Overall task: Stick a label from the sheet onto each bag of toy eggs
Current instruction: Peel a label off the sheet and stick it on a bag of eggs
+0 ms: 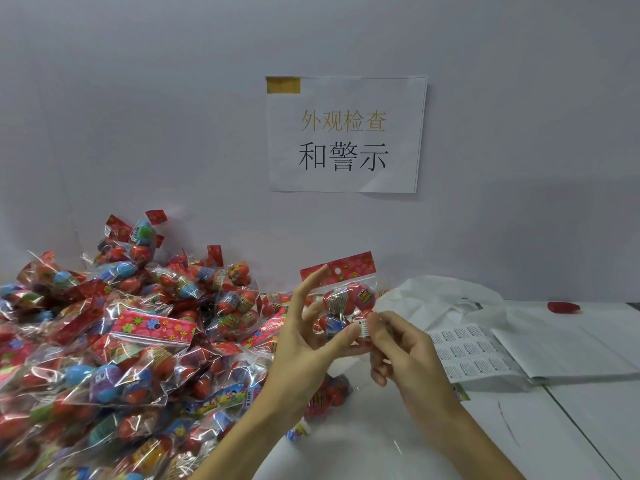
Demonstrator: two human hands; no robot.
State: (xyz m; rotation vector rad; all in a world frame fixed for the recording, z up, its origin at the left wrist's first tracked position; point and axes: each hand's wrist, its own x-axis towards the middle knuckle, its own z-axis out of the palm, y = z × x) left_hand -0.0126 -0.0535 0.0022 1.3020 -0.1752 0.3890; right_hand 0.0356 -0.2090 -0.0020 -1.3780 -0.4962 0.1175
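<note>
two hands [304, 344] [398, 344] press a label [363, 330] onto a bag [346, 299] below "和警示".

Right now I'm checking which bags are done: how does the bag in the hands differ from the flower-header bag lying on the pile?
The held bag is upright, pinched between the left hand and right hand; the pile bag lies flat, untouched. A small white label sits at the fingertips against the held bag; the pile bag shows none. Both are clear bags with red flowered headers, holding toy eggs.
</note>
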